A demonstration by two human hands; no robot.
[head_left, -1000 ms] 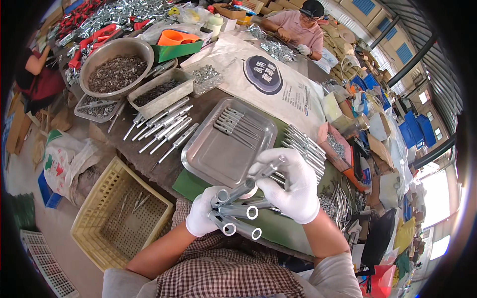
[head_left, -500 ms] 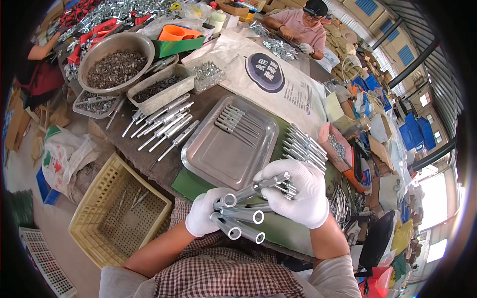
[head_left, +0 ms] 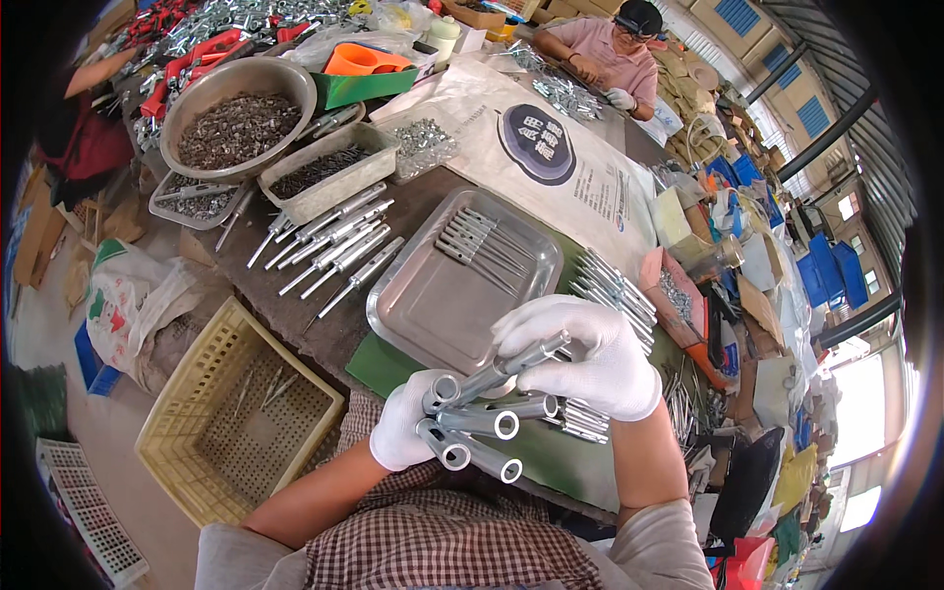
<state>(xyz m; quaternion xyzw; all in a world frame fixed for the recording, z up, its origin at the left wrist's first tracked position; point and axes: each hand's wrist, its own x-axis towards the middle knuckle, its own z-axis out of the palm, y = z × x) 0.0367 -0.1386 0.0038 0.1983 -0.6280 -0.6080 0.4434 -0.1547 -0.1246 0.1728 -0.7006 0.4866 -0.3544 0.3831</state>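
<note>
My left hand, in a white knit glove, is closed around a bundle of hollow silver metal tubes, whose open ends fan out to the right. My right hand, gloved too, pinches a metal tube between thumb and fingers; its lower end meets the bundle. Just below the right hand shows a cluster of thin metal rods; whether that hand touches them I cannot tell. Beyond my hands is a shallow metal tray holding a row of slim pointed metal pieces.
Assembled metal rods lie left of the tray, more rods to its right. A bowl of small parts and a plastic tub stand far left. A yellow basket sits lower left. A co-worker works across the table.
My right hand's fingers have opened out somewhat along the tube, and the rod cluster shows lower, below the hand. Another tube end now points right from the bundle. The view has shifted slightly.
</note>
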